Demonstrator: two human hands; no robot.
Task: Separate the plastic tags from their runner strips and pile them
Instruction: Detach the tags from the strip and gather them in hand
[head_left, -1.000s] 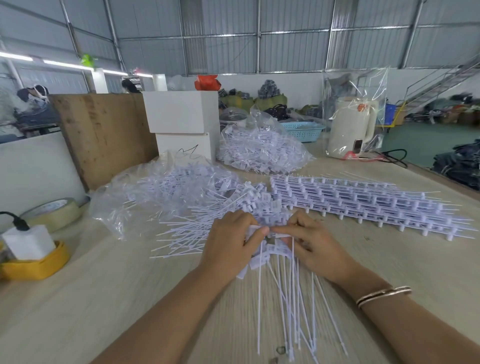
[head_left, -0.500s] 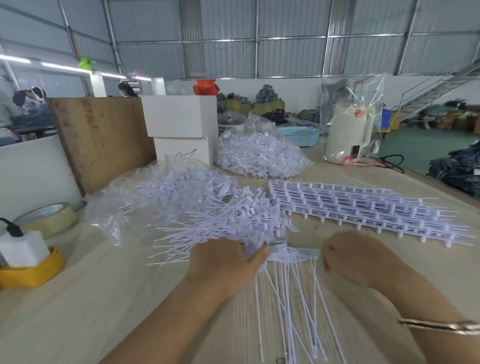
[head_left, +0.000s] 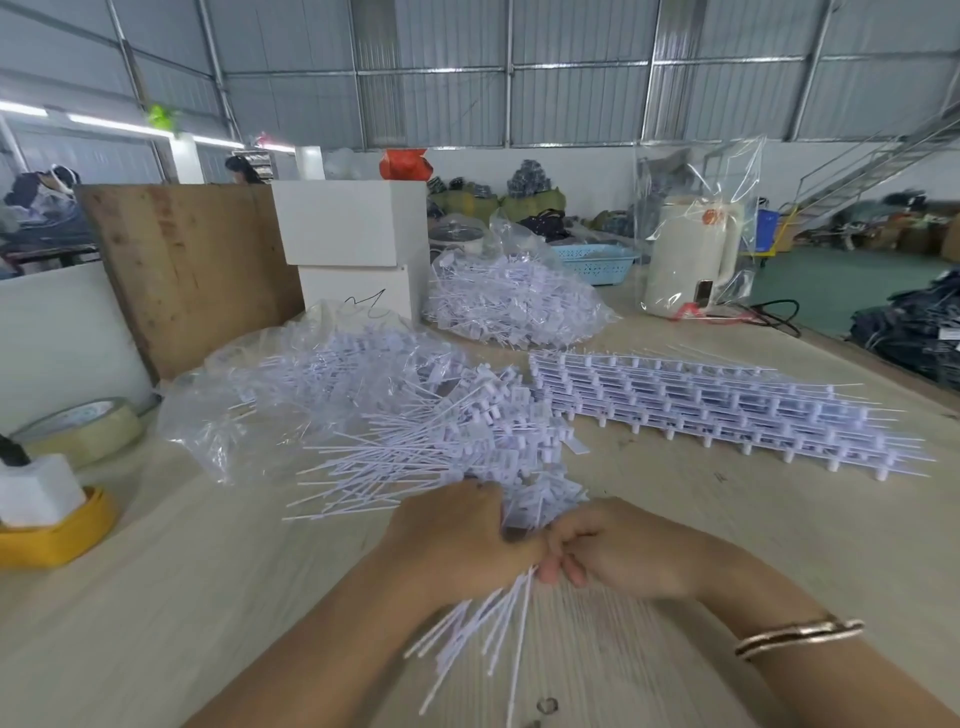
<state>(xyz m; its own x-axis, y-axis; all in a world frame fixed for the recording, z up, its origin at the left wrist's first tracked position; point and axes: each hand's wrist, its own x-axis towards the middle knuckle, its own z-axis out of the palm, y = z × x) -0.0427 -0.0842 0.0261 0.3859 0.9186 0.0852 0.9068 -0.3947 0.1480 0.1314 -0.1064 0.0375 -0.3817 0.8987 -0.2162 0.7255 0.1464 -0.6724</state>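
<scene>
We hold a bunch of tags (head_left: 488, 623) between both hands near the middle of the table (head_left: 156, 623); the left hand (head_left: 462, 535) is curled round the bunch near its heads, and the right hand (head_left: 618, 551) pinches the same bunch just beside it, tails fanning toward us. Just beyond the hands lies the pile (head_left: 441, 441) of loose tags, already large, spilling out of an open bag (head_left: 291, 384) to the left; a second bag (head_left: 514, 306) of tags sits farther off. To the right a long stack of strips (head_left: 727, 410) lies untouched, tags on their runners; we judge a good share is done, but plenty is left.
</scene>
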